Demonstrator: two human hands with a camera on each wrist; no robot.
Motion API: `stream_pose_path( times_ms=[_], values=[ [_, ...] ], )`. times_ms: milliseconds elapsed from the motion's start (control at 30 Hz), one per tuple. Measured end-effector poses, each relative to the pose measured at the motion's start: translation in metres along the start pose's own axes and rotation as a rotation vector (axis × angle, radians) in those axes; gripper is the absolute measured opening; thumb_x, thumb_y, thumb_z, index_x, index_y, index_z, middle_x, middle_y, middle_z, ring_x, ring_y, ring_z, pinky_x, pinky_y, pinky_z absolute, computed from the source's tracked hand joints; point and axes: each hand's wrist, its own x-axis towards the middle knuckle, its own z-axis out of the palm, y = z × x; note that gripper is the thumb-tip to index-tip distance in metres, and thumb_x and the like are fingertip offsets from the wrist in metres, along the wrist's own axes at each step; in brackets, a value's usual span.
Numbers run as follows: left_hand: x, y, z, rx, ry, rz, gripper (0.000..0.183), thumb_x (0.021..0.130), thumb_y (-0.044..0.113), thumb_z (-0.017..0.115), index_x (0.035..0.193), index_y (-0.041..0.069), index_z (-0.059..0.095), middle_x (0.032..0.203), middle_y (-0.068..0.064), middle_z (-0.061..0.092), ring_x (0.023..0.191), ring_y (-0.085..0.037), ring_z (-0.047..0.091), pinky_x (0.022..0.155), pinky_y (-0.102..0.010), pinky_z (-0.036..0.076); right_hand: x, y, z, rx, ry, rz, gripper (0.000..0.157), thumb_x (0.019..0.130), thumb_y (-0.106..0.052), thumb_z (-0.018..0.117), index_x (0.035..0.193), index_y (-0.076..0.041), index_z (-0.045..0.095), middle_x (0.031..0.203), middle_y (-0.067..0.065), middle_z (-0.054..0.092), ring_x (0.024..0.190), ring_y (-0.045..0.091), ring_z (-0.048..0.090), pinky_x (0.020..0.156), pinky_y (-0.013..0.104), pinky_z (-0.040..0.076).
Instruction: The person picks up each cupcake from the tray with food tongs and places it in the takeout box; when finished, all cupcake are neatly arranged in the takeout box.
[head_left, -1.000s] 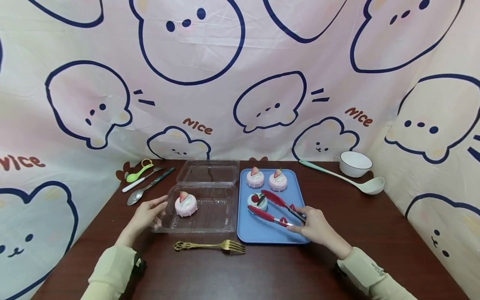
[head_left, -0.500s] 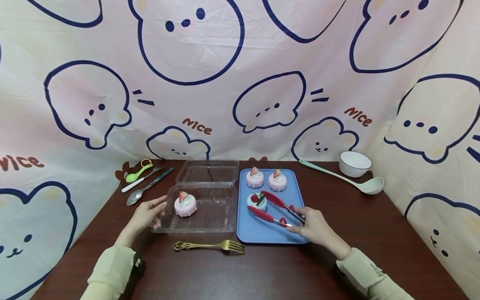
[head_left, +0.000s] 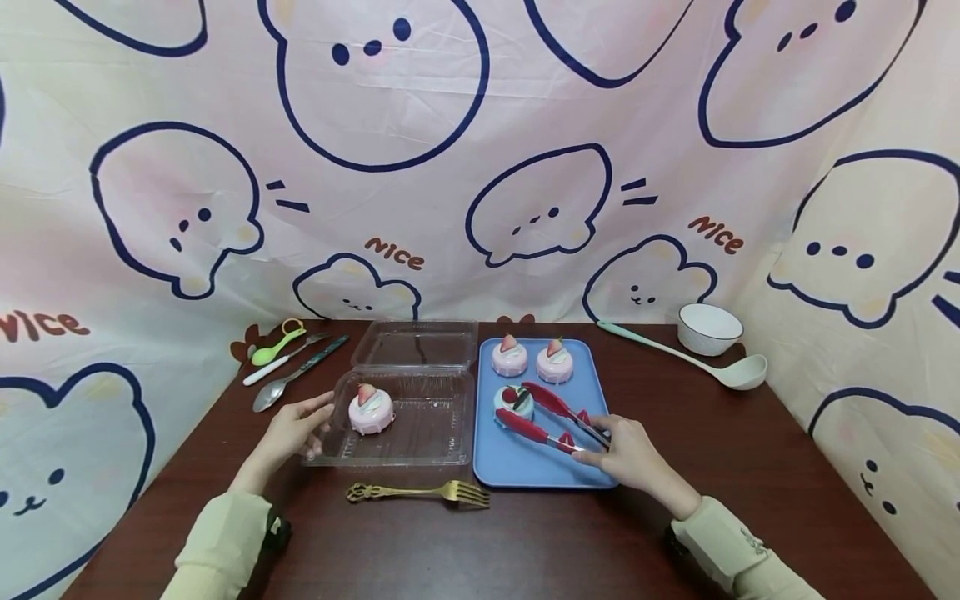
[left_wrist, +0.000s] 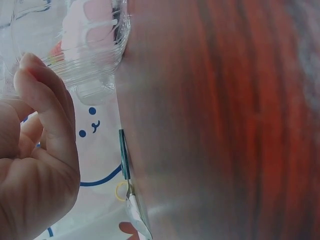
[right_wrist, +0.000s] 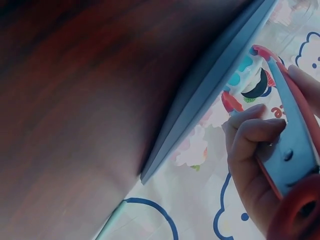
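With its fingers curled round the red-tipped tongs (head_left: 557,407), my right hand (head_left: 628,450) is over the blue tray (head_left: 547,462). The spread tong tips lie on either side of a small pale-blue cake (head_left: 504,402) topped with a red berry; the right wrist view shows this cake (right_wrist: 242,70) between them too. Two pink strawberry-topped cakes (head_left: 510,360) stand at the tray's back. My left hand (head_left: 294,429) holds the left edge of a clear plastic container (head_left: 431,454), its lid folded back. One pink strawberry cake (head_left: 371,412) sits in the container's left part.
A gold fork (head_left: 420,492) lies in front of the container. At the back left are a green peeler-like tool (head_left: 277,346), a white-handled fork (head_left: 281,360) and a spoon (head_left: 300,372). A ladle (head_left: 738,371) and a white bowl (head_left: 710,329) are at the back right.
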Motion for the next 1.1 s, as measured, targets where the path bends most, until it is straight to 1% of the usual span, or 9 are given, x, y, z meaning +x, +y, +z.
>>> stream_pose_path(
  times_ms=[200, 400, 567, 700, 833, 933, 1033, 1100],
  values=[
    [0.0, 0.0, 0.0, 0.009, 0.003, 0.0, 0.053, 0.095, 0.032, 0.047, 0.138, 0.004, 0.036, 0.083, -0.016, 0.056, 0.045, -0.014, 0.052, 0.044, -0.031, 0.047, 0.001, 0.0, -0.005, 0.016, 0.031, -0.01, 0.06, 0.069, -0.037, 0.077, 0.109, 0.004, 0.062, 0.079, 0.006, 0.06, 0.059, 0.011, 0.044, 0.047, 0.024, 0.036],
    [-0.001, 0.001, 0.0, 0.009, 0.002, 0.007, 0.054, 0.095, 0.034, 0.047, 0.138, 0.004, 0.036, 0.082, -0.016, 0.055, 0.046, -0.014, 0.053, 0.045, -0.03, 0.047, 0.007, -0.005, -0.013, 0.042, 0.081, -0.043, 0.058, 0.07, -0.035, 0.077, 0.11, 0.004, 0.062, 0.082, 0.008, 0.062, 0.058, 0.011, 0.045, 0.045, 0.023, 0.038],
    [-0.001, 0.001, 0.0, 0.011, -0.001, 0.004, 0.055, 0.095, 0.035, 0.047, 0.139, 0.004, 0.036, 0.08, -0.012, 0.055, 0.046, -0.014, 0.052, 0.045, -0.03, 0.047, 0.015, -0.013, -0.015, 0.09, 0.088, -0.048, 0.059, 0.07, -0.037, 0.077, 0.11, 0.003, 0.062, 0.08, 0.008, 0.064, 0.059, 0.012, 0.047, 0.045, 0.024, 0.039],
    [0.0, 0.001, -0.001, 0.01, 0.002, -0.002, 0.054, 0.095, 0.033, 0.047, 0.139, 0.004, 0.036, 0.08, -0.013, 0.055, 0.045, -0.014, 0.052, 0.045, -0.03, 0.048, 0.022, -0.026, -0.013, 0.156, 0.052, -0.031, 0.059, 0.069, -0.04, 0.077, 0.109, 0.001, 0.063, 0.082, 0.007, 0.065, 0.062, 0.013, 0.05, 0.046, 0.025, 0.04],
    [-0.001, 0.003, -0.001, 0.009, 0.0, 0.002, 0.053, 0.095, 0.031, 0.047, 0.138, 0.002, 0.036, 0.08, -0.014, 0.056, 0.045, -0.014, 0.052, 0.045, -0.03, 0.048, 0.027, -0.039, -0.005, 0.246, -0.018, -0.014, 0.058, 0.07, -0.041, 0.076, 0.11, -0.002, 0.063, 0.08, 0.005, 0.064, 0.061, 0.014, 0.052, 0.046, 0.027, 0.043],
    [-0.001, 0.004, -0.001, 0.001, -0.007, 0.009, 0.053, 0.095, 0.03, 0.047, 0.138, 0.001, 0.035, 0.078, -0.011, 0.055, 0.044, -0.013, 0.052, 0.045, -0.03, 0.048, 0.03, -0.05, 0.001, 0.295, -0.057, -0.056, 0.056, 0.071, -0.041, 0.075, 0.11, -0.003, 0.062, 0.078, 0.001, 0.064, 0.06, 0.013, 0.054, 0.047, 0.027, 0.045],
    [-0.002, 0.005, 0.0, -0.011, -0.004, 0.005, 0.052, 0.095, 0.029, 0.047, 0.138, 0.002, 0.036, 0.077, -0.009, 0.055, 0.044, -0.012, 0.052, 0.045, -0.03, 0.048, 0.033, -0.063, 0.006, 0.311, -0.08, -0.116, 0.054, 0.073, -0.042, 0.074, 0.109, -0.004, 0.063, 0.069, -0.003, 0.061, 0.056, 0.012, 0.054, 0.044, 0.027, 0.043],
    [-0.003, 0.005, 0.0, -0.006, -0.003, 0.008, 0.051, 0.096, 0.028, 0.046, 0.138, 0.001, 0.035, 0.078, -0.011, 0.055, 0.044, -0.013, 0.051, 0.044, -0.029, 0.047, 0.035, -0.071, 0.011, 0.31, -0.097, -0.143, 0.054, 0.073, -0.044, 0.072, 0.108, -0.005, 0.064, 0.063, -0.005, 0.058, 0.053, 0.011, 0.052, 0.042, 0.026, 0.041]
  ],
)
